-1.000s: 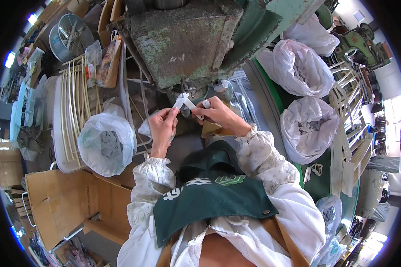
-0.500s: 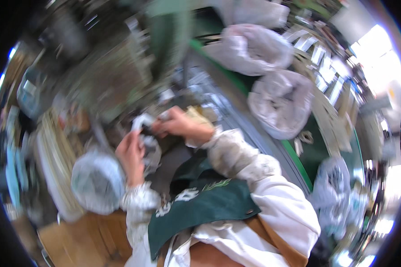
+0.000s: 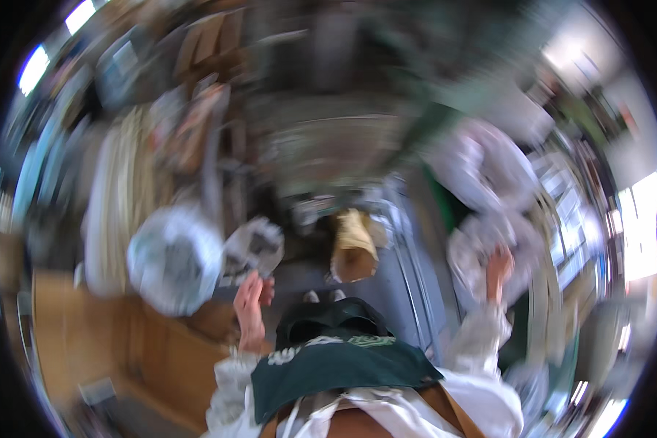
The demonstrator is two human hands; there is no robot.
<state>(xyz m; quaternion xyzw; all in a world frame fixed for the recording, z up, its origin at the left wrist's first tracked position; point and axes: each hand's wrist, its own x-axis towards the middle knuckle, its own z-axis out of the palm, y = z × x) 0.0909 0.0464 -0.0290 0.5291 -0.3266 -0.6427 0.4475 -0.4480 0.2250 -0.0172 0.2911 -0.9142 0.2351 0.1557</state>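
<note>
My right hand (image 3: 498, 274) reaches into the opening of a container lined with pale plastic (image 3: 460, 252) on the right. Its fingers are smeared by motion, and whether anything is in them cannot be made out. My left hand (image 3: 250, 310) is raised left of my dark green apron (image 3: 343, 376), fingers stretched out and nothing visible in it. Just beyond it stands a small bag-lined container (image 3: 259, 244) with dark contents. Left of that is a larger round container lined with clear plastic (image 3: 175, 259).
Ahead stands a blurred green-grey machine (image 3: 336, 150), a tan open-ended tube (image 3: 354, 255) in front of it. A second pale bag (image 3: 482, 168) lies at the right, behind the lined container. Long pale strips (image 3: 117, 204) stand at the left, above a brown cardboard box (image 3: 153, 365).
Both hands were close together near the machine, around a small white piece. They have since parted: the right went far right to the lined container. My view has also swung round.
</note>
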